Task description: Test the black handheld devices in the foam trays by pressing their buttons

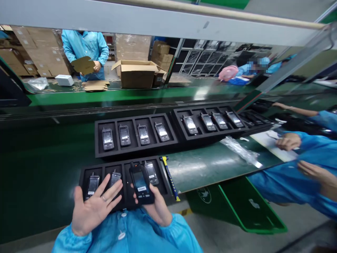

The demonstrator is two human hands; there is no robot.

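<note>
Handling a handset (140, 181) over the tray (163, 179), right hand (158, 208) clamped around it, left hand (92, 212) spread wide, I likely need a steady hold next.

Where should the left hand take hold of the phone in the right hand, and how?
Probably by the long edges of the phone at its upper half, coming from the left. The right hand holds the lower part, the upper edges look free, and the left hand is open on that side.
</note>
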